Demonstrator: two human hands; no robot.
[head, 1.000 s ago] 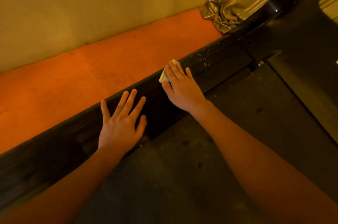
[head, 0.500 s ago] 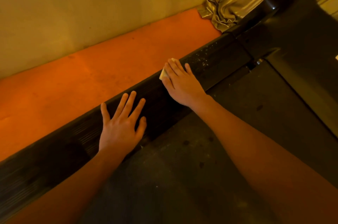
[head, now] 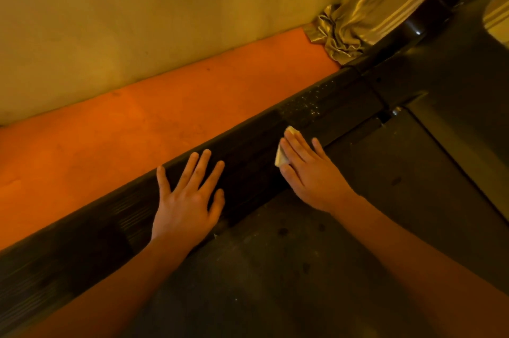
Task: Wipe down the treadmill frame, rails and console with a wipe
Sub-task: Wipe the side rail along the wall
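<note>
The black ribbed treadmill side rail [head: 248,150] runs diagonally from lower left to upper right. My left hand [head: 187,200] lies flat on it with fingers spread and holds nothing. Further up the rail, my right hand [head: 311,172] presses a folded pale wipe [head: 283,150] onto the rail with straight fingers. Most of the wipe is hidden under the fingers. A patch of pale dust specks [head: 311,103] shows on the rail just beyond the wipe. The dark treadmill belt [head: 275,268] lies under both forearms.
An orange floor strip [head: 165,128] separates the rail from a pale wall [head: 137,20]. A shiny bunched curtain [head: 349,26] hangs in the corner at the rail's far end. The dark motor cover [head: 446,67] and an upright post [head: 418,23] stand at upper right.
My right hand has slid the wipe across the rail toward the belt side. My left hand stays planted on the rail in the same spot.
</note>
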